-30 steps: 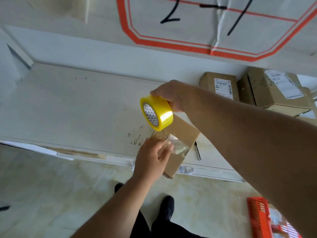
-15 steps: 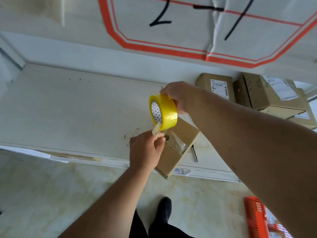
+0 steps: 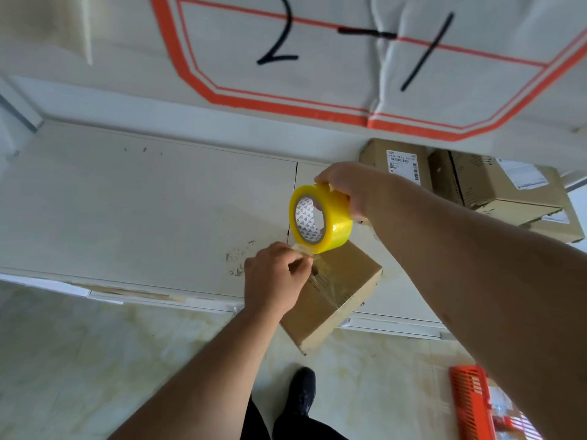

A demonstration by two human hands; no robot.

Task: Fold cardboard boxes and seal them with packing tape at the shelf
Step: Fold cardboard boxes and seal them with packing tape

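Cardboard box [image 3: 333, 300]: brown, small, on the near edge of the white shelf [image 3: 143, 217], one corner overhanging the floor; clear tape across its top. Tape roll [image 3: 320, 222]: yellow, held above the box's far end, gripped by the right hand [image 3: 349, 192]. Left hand [image 3: 273, 281]: fingers curled, pinching the tape's loose end just below the roll. Labelled boxes [image 3: 476, 185]: stacked far right. Orange crate [image 3: 473, 404]: floor, near right.
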